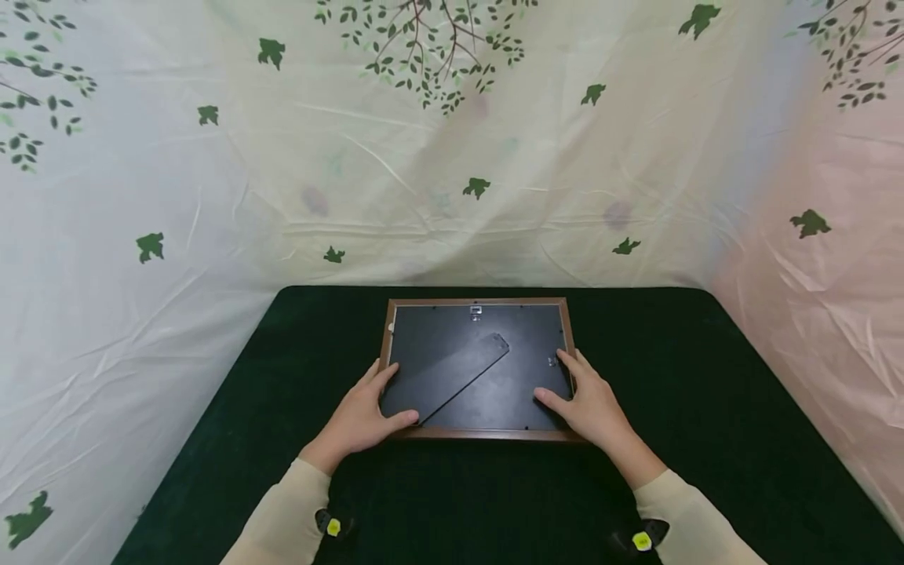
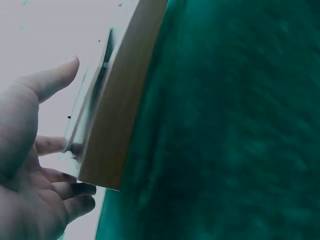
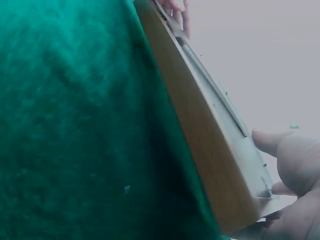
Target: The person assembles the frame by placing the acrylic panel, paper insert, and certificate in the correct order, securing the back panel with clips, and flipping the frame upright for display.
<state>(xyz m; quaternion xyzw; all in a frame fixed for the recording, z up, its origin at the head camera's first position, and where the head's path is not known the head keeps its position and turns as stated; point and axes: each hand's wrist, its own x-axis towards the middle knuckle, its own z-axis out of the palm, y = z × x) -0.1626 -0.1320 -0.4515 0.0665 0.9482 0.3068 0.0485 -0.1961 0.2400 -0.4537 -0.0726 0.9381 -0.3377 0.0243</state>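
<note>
A wooden picture frame lies back side up, its black backing board facing me. Folded diagonally across the board is a stand leg. Metal hangers sit at the top edge and near the right side. My left hand grips the frame's left side near the close corner, its thumb over the backing and other fingers round the outer edge. On the opposite side my right hand holds the frame likewise. In the right wrist view, some fingers pass beneath the wooden edge.
A dark green cloth covers the table under the frame. Pale hanging fabric with printed leaves and birds surrounds the table at the back and both sides.
</note>
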